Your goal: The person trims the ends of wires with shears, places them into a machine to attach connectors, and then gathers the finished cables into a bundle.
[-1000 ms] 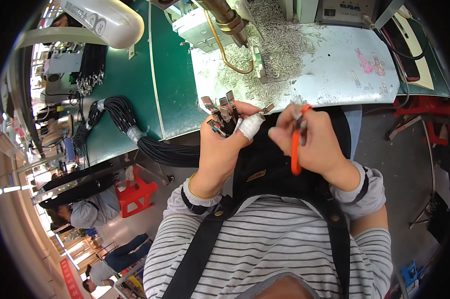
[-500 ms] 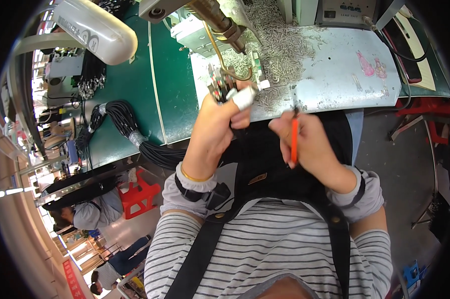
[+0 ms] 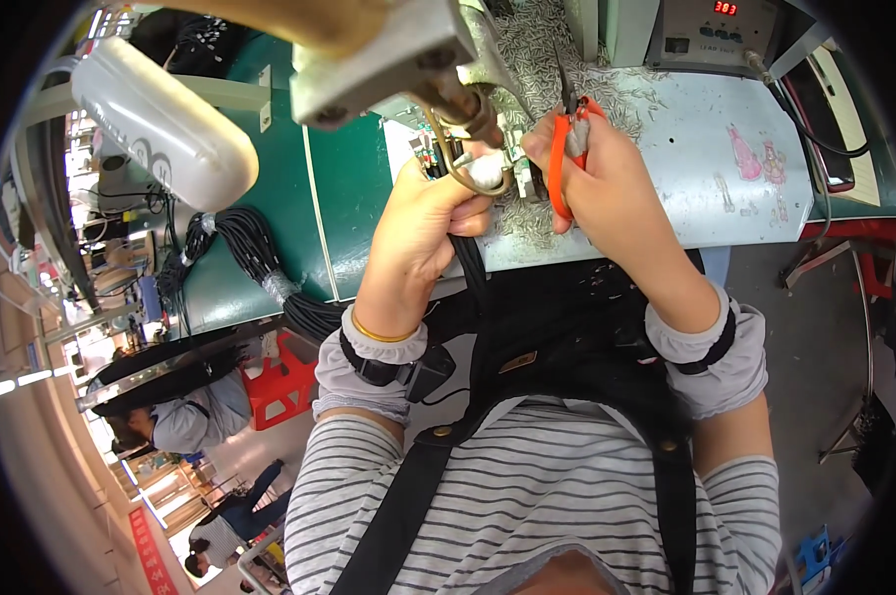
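My left hand [image 3: 433, 208] is closed around a bundle of black cables [image 3: 471, 268], with a white cover on its thumb. The cables' ends, with small coloured wires, stick up past the fingers, close under the metal head of a bench machine [image 3: 478, 119]. Partly behind the curved brass-coloured tube [image 3: 446, 149] lies the covered thumb. My right hand [image 3: 602, 174] grips orange-handled scissors [image 3: 559, 164], their dark pointed blades directed away from me over the metal plate. The thumb side of this hand is close to a small fixture beneath the head, whose details are partly hidden.
Many small silvery pieces [image 3: 621, 99] lie scattered over the pale metal plate [image 3: 706, 208]. A control box [image 3: 716, 40] with a red display stands far right. On the green table [image 3: 270, 178] rests a coiled black cable bundle [image 3: 245, 243]. A white cylinder [image 3: 161, 124] hangs at left.
My right hand has moved up and away from me, swinging the scissors from near my lap to over the plate. The machine head appears larger and lower. My left hand still holds the cables.
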A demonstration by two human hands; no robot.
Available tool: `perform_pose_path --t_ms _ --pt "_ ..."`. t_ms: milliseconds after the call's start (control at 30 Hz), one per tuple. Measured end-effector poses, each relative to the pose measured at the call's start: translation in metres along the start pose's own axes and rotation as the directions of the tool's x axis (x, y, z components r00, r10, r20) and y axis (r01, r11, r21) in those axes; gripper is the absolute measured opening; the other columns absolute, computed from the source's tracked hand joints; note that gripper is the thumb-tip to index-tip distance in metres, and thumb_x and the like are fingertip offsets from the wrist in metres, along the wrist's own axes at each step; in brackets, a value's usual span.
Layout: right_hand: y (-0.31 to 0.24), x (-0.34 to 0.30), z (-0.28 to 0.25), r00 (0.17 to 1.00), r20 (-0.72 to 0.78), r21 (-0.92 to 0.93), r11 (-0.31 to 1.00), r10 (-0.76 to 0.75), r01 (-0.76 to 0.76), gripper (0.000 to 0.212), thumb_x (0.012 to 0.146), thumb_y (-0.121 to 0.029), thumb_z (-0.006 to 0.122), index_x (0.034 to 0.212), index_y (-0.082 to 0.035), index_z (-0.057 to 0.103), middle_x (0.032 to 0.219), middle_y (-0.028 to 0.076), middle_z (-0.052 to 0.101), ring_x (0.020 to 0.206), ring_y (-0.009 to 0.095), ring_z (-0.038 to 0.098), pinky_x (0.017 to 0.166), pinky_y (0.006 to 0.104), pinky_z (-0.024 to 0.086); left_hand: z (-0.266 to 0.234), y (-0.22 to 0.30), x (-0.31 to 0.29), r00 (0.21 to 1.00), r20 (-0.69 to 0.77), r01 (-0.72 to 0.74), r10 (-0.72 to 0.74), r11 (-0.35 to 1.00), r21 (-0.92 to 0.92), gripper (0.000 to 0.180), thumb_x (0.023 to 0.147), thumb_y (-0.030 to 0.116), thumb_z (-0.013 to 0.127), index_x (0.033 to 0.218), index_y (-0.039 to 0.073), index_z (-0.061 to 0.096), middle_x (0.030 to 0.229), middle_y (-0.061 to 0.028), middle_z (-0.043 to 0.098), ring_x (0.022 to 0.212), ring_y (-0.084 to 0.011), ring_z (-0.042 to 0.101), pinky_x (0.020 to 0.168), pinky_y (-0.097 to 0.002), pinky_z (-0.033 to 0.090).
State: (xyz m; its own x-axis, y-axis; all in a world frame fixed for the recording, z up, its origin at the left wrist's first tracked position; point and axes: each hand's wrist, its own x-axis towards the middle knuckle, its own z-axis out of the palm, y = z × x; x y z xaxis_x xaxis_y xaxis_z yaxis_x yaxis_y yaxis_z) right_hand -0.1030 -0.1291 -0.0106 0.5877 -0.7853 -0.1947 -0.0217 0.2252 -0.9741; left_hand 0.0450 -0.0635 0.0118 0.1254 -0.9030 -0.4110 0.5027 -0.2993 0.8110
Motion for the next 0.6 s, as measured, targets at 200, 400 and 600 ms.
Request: perform_pose_path --t_ms 200,400,600 --pt "0.0002 -0.0009 -0.0012 1.000 0.006 0.040 0.999 -0.020 0.020 0.010 0.082 -0.006 0.047 0.090 0.000 0.047 0.066 0.000 0.049 0.046 0.004 0.043 0.038 0.0184 0.039 -0.0061 0.0015 0.0026 0.998 0.061 0.012 -0.012 1.000 -0.009 0.014 0.074 0.003 0.060 0.083 0.001 0.049 0.058 0.0008 0.044 0.041 -0.0018 0.029 0.036 -0.0170 0.020" --pt "0.0024 -0.0010 -0.0004 0.999 0.010 0.021 0.999 -0.032 0.031 0.010 0.082 -0.005 0.046 0.091 0.000 0.047 0.069 0.000 0.049 0.048 0.004 0.043 0.039 0.0180 0.039 -0.0037 0.0022 0.0017 0.999 0.043 -0.001 0.000 1.000 0.017 0.013 0.074 0.002 0.060 0.082 0.000 0.049 0.059 0.0001 0.045 0.041 -0.0020 0.029 0.036 -0.0170 0.020" --pt "-0.0006 -0.0047 0.0034 0.999 -0.013 0.044 0.998 -0.050 0.051 0.010 0.084 -0.010 0.049 0.087 0.000 0.047 0.060 0.000 0.046 0.045 0.004 0.042 0.038 0.0189 0.037 -0.0030 0.0016 -0.0037 1.000 0.013 0.000 -0.001 1.000 0.031 0.015 0.075 0.001 0.059 0.087 -0.002 0.050 0.061 -0.0004 0.046 0.043 -0.0026 0.031 0.037 -0.0170 0.022"
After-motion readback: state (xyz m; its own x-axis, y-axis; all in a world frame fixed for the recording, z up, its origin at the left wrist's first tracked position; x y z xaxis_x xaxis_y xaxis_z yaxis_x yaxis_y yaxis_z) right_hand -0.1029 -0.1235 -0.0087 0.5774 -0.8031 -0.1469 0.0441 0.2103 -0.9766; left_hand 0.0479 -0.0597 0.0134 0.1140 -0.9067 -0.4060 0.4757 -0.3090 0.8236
